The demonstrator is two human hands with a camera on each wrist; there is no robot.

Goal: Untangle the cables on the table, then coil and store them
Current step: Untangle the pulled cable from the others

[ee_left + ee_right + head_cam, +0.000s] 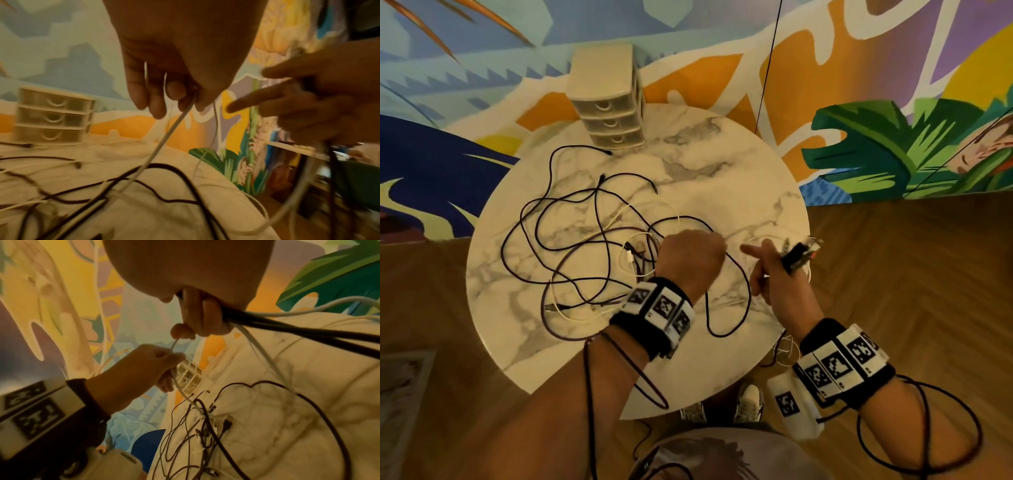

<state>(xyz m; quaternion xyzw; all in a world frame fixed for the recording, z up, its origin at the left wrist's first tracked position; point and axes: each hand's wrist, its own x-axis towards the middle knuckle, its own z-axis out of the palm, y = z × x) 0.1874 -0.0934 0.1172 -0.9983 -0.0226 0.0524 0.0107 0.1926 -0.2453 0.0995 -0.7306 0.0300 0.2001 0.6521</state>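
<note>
White cable (164, 142) rises taut from the tangle (592, 246) on the table's (722, 164) left half into your left hand's (690, 260) pinch. Right hand (779, 274), just right, grips gathered cable ends (267, 324). Draw slowly; free snags before pulling

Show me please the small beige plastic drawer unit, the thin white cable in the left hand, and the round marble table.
small beige plastic drawer unit (608, 102), head view, middle of its front.
thin white cable (166, 136), left wrist view, taut stretch.
round marble table (722, 178), head view, bare top.
</note>
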